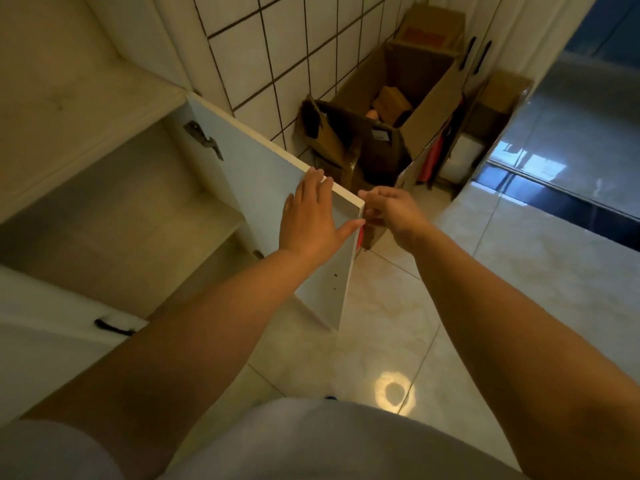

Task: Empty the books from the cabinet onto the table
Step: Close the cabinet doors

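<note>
No writing can be read anywhere; a pale label [381,136] on the dark bag [384,150] in the corner is too blurred to make out, and so is the red patch on the far box. The cabinet [114,188] is white, set low against the tiled wall [277,46], with one door [277,188] swung wide open and a second door [52,320], shut, nearer the camera with a black handle [112,326]. One metal hinge [202,136] shows at the top of the open door. Inside, two pale shelves [138,216] are in view, and no books can be made out on them from this angle. The left hand [313,220] lies flat against the inner face of the open door near its top corner, fingers straight and together, the thumb stretched to the door's edge. The right hand [391,213] is curled round the outer edge of that same corner, fingers pinching it from the far side. Beyond the door, cardboard boxes [426,98] stand on the glossy floor [450,306], at least three
</note>
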